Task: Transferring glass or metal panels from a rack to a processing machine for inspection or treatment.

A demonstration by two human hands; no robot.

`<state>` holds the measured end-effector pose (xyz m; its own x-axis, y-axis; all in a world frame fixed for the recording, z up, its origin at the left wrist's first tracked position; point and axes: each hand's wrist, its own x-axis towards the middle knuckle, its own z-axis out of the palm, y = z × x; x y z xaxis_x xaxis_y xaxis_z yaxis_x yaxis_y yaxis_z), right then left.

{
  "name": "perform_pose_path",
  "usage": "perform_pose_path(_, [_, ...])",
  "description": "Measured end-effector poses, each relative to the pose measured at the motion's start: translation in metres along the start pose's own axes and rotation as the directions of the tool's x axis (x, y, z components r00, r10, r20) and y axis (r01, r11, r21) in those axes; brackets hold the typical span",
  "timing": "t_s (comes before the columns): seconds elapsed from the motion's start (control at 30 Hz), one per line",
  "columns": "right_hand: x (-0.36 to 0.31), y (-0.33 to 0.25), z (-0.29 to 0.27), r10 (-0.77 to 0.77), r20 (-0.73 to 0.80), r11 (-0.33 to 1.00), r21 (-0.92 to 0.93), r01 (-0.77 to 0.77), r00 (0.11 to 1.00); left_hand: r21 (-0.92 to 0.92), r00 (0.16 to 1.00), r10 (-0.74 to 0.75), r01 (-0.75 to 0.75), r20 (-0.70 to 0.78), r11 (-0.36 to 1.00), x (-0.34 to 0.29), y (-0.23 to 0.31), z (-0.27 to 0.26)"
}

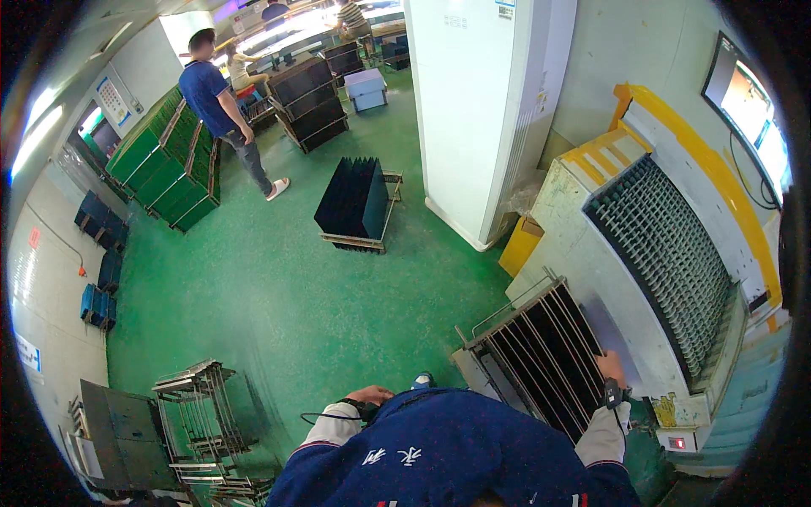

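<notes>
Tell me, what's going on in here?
A person is working bare-handed at a metal-barred rack beside a machine with rows of rollers. The right hand is at the rack's edge, though its grip is unclear; the left hand is near the body, with nothing visible in it. Another rack, holding dark panels, stands on the green floor. A co-worker stands farther off.

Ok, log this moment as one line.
right hand: at rack edge | left hand: beside torso, hold unclear | roller bed: right of rack | nearest co-worker: standing, upper left
</notes>
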<state>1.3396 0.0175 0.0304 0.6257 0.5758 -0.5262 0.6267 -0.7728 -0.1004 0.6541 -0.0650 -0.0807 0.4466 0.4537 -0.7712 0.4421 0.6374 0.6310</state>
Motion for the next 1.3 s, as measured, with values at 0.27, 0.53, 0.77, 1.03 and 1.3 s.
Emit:
perform_pose_path(0.27, [-0.033, -0.009, -0.010, -0.378, -0.142, 0.897, 0.188, 0.400, 0.915, -0.002, 1.000, -0.014, 0.014, 0.008, 1.000, 0.002, -0.008, -0.002])
perform_pose_path(0.53, [-0.042, -0.016, -0.017, -0.329, -0.086, 0.923, 0.182, 0.340, 0.940, -0.053, 1.000, 0.006, -0.006, 0.008, 0.999, 0.004, -0.013, -0.004])
perform_pose_path(0.77, [-0.071, -0.033, -0.031, -0.293, -0.131, 0.945, 0.112, 0.308, 0.947, 0.034, 0.999, 0.038, -0.037, -0.006, 0.999, 0.007, -0.016, -0.006])
perform_pose_path(1.03, [-0.072, -0.034, -0.033, -0.282, -0.090, 0.947, 0.136, 0.292, 0.955, 0.054, 0.999, 0.042, -0.043, 0.009, 0.998, 0.012, -0.018, -0.008])
perform_pose_path(1.3, [-0.058, -0.029, -0.029, -0.256, -0.023, 0.949, 0.185, 0.256, 0.966, 0.025, 1.000, 0.013, -0.013, 0.003, 1.000, 0.005, -0.008, -0.005])
